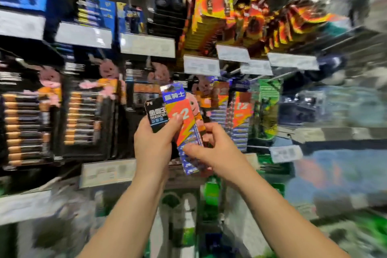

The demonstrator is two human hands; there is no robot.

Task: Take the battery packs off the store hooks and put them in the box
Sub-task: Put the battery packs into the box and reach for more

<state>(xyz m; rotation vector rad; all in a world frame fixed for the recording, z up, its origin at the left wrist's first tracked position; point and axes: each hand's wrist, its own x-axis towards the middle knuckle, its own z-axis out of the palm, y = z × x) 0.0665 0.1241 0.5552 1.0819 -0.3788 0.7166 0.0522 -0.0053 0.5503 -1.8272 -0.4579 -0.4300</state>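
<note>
Both hands are raised in front of a store wall of hanging battery packs. My left hand [154,142] grips a small stack: a black Duracell pack [156,114] behind a blue and orange pack marked 12 [182,117], thumb pressed on the orange front. My right hand [213,151] pinches the lower blue part of that pack with thumb and fingers. More blue and orange packs [240,117] hang on a hook just right of the hands. No box is in view.
Black Duracell packs [83,119] with pink rabbit figures hang at left. Red and yellow packs [251,21] hang on upper hooks at right. White price tags [201,65] line the hook ends. Green packages [268,109] sit at right and below. The edges are blurred.
</note>
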